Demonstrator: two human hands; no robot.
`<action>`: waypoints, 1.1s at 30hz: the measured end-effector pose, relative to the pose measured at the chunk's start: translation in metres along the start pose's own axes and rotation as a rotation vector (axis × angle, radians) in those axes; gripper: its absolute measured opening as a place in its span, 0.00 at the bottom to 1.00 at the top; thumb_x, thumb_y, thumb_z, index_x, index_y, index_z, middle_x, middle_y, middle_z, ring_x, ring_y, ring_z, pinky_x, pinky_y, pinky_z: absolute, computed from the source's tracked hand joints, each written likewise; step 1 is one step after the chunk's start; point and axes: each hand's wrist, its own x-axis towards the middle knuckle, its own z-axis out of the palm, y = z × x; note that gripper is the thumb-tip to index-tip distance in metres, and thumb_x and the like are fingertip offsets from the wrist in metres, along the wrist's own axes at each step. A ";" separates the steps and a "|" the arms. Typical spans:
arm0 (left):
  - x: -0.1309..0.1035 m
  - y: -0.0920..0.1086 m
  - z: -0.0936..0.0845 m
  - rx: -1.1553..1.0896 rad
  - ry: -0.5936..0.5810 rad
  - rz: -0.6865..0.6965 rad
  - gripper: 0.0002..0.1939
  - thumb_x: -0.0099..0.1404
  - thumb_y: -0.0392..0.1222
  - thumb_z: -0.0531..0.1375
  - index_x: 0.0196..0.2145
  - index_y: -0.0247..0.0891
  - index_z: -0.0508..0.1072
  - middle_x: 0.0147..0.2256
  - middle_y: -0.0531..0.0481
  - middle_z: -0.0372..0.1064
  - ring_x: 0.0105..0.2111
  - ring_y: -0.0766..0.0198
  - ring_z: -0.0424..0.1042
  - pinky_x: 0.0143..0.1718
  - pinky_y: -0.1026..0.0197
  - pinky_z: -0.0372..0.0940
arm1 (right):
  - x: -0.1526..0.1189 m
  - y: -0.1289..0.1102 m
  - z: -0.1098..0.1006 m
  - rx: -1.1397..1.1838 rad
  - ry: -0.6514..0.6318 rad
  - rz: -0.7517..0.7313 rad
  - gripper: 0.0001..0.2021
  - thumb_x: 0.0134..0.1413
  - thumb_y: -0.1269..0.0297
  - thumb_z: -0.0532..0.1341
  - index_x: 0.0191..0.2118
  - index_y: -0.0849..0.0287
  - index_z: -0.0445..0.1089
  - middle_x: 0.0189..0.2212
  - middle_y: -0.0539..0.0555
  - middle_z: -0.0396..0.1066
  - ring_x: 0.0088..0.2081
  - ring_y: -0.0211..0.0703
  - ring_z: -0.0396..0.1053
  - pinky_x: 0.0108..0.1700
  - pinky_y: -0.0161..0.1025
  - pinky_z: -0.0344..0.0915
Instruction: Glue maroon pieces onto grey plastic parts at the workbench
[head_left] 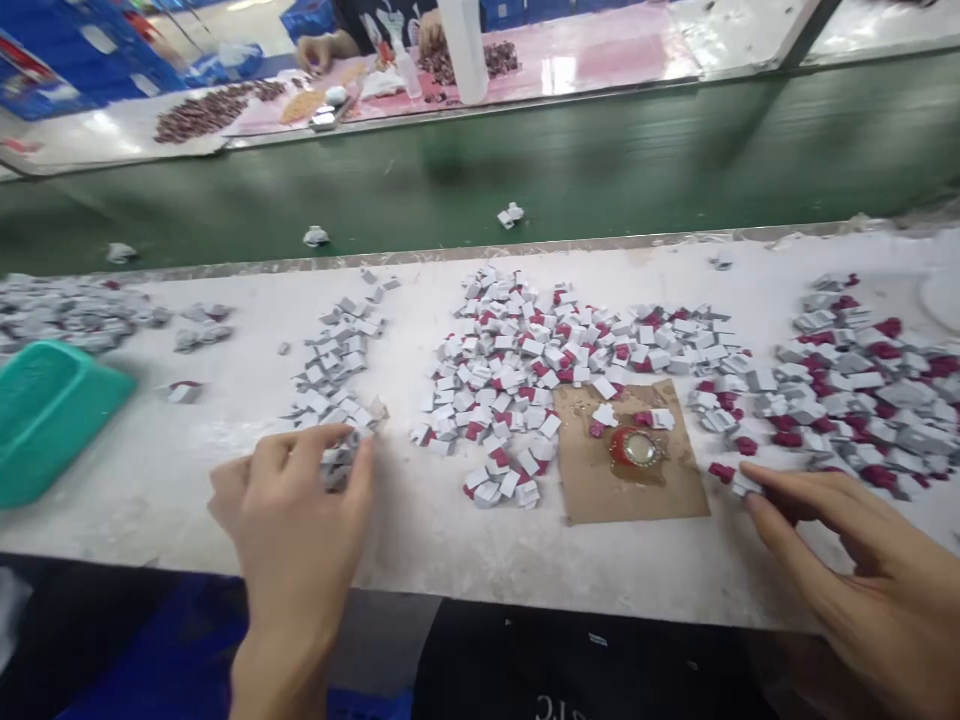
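My right hand [855,550] pinches a small grey-and-maroon plastic piece [744,485] between thumb and forefinger, its maroon end pointing left. Just left of it, a brown cardboard square [630,500] carries a small round red-rimmed dish [637,448] with a wet stain around it. Two more grey-and-maroon pieces lie behind the dish on the card. My left hand [296,500] is curled down over the near end of a strip of plain grey plastic pieces [334,355]. Its thumb and forefinger close around grey pieces there; the other fingertips are hidden.
Grey-and-maroon pieces are heaped in the middle [517,350] and at the right [862,390]. A green scoop [60,410] lies left, near another grey heap [67,310]. Beyond the table runs a green belt [420,180] bearing a few pieces. A co-worker's hands [319,52] show across it.
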 end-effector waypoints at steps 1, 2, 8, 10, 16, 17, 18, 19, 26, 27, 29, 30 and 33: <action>-0.001 0.001 0.002 -0.059 0.035 0.024 0.18 0.77 0.54 0.60 0.46 0.40 0.84 0.41 0.38 0.81 0.48 0.39 0.76 0.62 0.36 0.70 | 0.001 -0.002 0.000 -0.003 -0.018 -0.014 0.10 0.74 0.51 0.69 0.52 0.44 0.86 0.44 0.55 0.86 0.39 0.54 0.83 0.44 0.50 0.80; -0.002 0.002 0.004 -0.116 0.056 0.045 0.16 0.75 0.54 0.61 0.46 0.41 0.83 0.39 0.41 0.82 0.45 0.42 0.76 0.61 0.38 0.71 | 0.002 -0.003 0.000 -0.007 -0.032 -0.023 0.10 0.75 0.53 0.69 0.53 0.45 0.86 0.44 0.53 0.85 0.39 0.51 0.82 0.43 0.47 0.79; -0.015 0.014 0.011 -0.239 -0.062 0.050 0.15 0.68 0.52 0.63 0.47 0.42 0.81 0.37 0.45 0.80 0.40 0.45 0.80 0.47 0.47 0.74 | 0.000 -0.004 0.003 0.010 -0.030 -0.042 0.08 0.76 0.62 0.69 0.54 0.46 0.85 0.41 0.49 0.83 0.37 0.44 0.78 0.42 0.41 0.75; -0.019 0.015 0.013 -0.230 -0.104 0.058 0.16 0.67 0.54 0.62 0.46 0.43 0.80 0.38 0.44 0.81 0.41 0.43 0.81 0.51 0.43 0.75 | 0.000 -0.006 0.006 0.068 -0.025 -0.010 0.08 0.76 0.63 0.70 0.54 0.46 0.86 0.44 0.50 0.85 0.41 0.45 0.80 0.45 0.41 0.77; -0.020 0.021 0.008 -0.201 -0.193 -0.027 0.11 0.70 0.51 0.66 0.47 0.47 0.79 0.41 0.49 0.82 0.45 0.46 0.82 0.56 0.46 0.74 | 0.010 -0.026 0.019 0.371 0.007 0.079 0.11 0.73 0.65 0.73 0.54 0.42 0.89 0.47 0.50 0.86 0.47 0.46 0.83 0.48 0.40 0.81; -0.020 0.022 0.007 -0.208 -0.198 -0.055 0.10 0.71 0.51 0.66 0.47 0.47 0.80 0.41 0.50 0.81 0.44 0.47 0.82 0.54 0.48 0.74 | 0.012 -0.029 0.022 0.418 -0.002 0.094 0.11 0.73 0.65 0.73 0.54 0.41 0.89 0.46 0.50 0.86 0.46 0.46 0.84 0.48 0.40 0.82; -0.020 0.023 0.006 -0.220 -0.193 -0.077 0.10 0.72 0.51 0.66 0.46 0.47 0.81 0.40 0.51 0.80 0.42 0.48 0.81 0.50 0.49 0.74 | 0.015 -0.032 0.025 0.460 -0.014 0.110 0.10 0.73 0.65 0.74 0.53 0.42 0.89 0.45 0.50 0.87 0.45 0.46 0.84 0.48 0.40 0.83; -0.021 0.023 0.006 -0.232 -0.184 -0.094 0.10 0.72 0.51 0.66 0.46 0.48 0.81 0.39 0.51 0.80 0.40 0.49 0.80 0.47 0.51 0.73 | 0.017 -0.035 0.028 0.493 -0.029 0.126 0.10 0.73 0.64 0.74 0.53 0.42 0.89 0.45 0.50 0.87 0.45 0.46 0.85 0.48 0.40 0.84; -0.027 0.007 0.019 -0.192 -0.114 0.059 0.16 0.71 0.52 0.65 0.51 0.42 0.81 0.39 0.46 0.79 0.42 0.45 0.80 0.48 0.47 0.73 | 0.021 -0.042 0.031 0.425 -0.071 0.057 0.10 0.74 0.67 0.73 0.51 0.43 0.89 0.45 0.49 0.88 0.46 0.45 0.85 0.47 0.40 0.82; -0.028 0.006 0.021 -0.181 -0.114 0.090 0.16 0.72 0.52 0.64 0.50 0.41 0.81 0.39 0.46 0.79 0.42 0.45 0.81 0.48 0.46 0.72 | 0.021 -0.043 0.031 0.396 -0.075 0.031 0.10 0.74 0.68 0.72 0.51 0.43 0.89 0.46 0.49 0.88 0.46 0.45 0.85 0.48 0.40 0.82; -0.028 0.005 0.023 -0.178 -0.107 0.134 0.14 0.72 0.51 0.63 0.48 0.42 0.81 0.38 0.46 0.80 0.41 0.45 0.80 0.46 0.47 0.71 | 0.021 -0.045 0.030 0.349 -0.078 -0.019 0.10 0.74 0.69 0.72 0.52 0.45 0.88 0.46 0.49 0.88 0.47 0.46 0.85 0.50 0.42 0.82; -0.028 0.004 0.024 -0.188 -0.100 0.146 0.13 0.73 0.51 0.63 0.47 0.43 0.81 0.38 0.47 0.80 0.40 0.46 0.80 0.45 0.47 0.71 | 0.021 -0.046 0.030 0.329 -0.076 -0.042 0.10 0.74 0.70 0.72 0.52 0.46 0.88 0.46 0.50 0.88 0.47 0.46 0.85 0.50 0.42 0.82; -0.025 0.000 0.029 -0.239 -0.080 0.150 0.11 0.71 0.51 0.65 0.46 0.46 0.81 0.36 0.48 0.78 0.38 0.47 0.78 0.40 0.49 0.68 | 0.022 -0.048 0.030 0.273 -0.085 -0.088 0.11 0.75 0.71 0.70 0.53 0.48 0.87 0.47 0.51 0.88 0.47 0.47 0.86 0.50 0.43 0.83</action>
